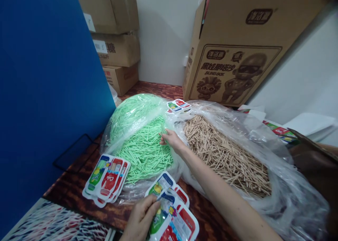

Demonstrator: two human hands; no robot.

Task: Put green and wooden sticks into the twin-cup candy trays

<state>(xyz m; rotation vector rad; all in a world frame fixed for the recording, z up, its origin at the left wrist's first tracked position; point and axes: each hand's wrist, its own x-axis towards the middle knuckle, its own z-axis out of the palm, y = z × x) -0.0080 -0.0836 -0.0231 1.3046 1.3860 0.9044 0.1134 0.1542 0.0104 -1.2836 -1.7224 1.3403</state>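
Observation:
My left hand [142, 216] is closed on a flat bottle-shaped packet [182, 221] printed green and red, its thumb on top near the left side. Partly under it, a similar packet [162, 183] shows. Over an open clear bag of thin green sticks [145, 151] is my right hand [170, 139], its fingers pinched around a few green sticks at the pile's right edge. Thin brown sticks [224, 149] fill another open bag, right of my forearm. A stack of printed packets [107, 179] lies at the left, in front of the green sticks.
More packets [178, 105] rest between the bags at the back. A large carton [232, 57] stands behind the brown sticks, with stacked cartons [118, 50] back left. A blue panel [50, 75] borders the left; a thin black wire frame [75, 153] is beside it.

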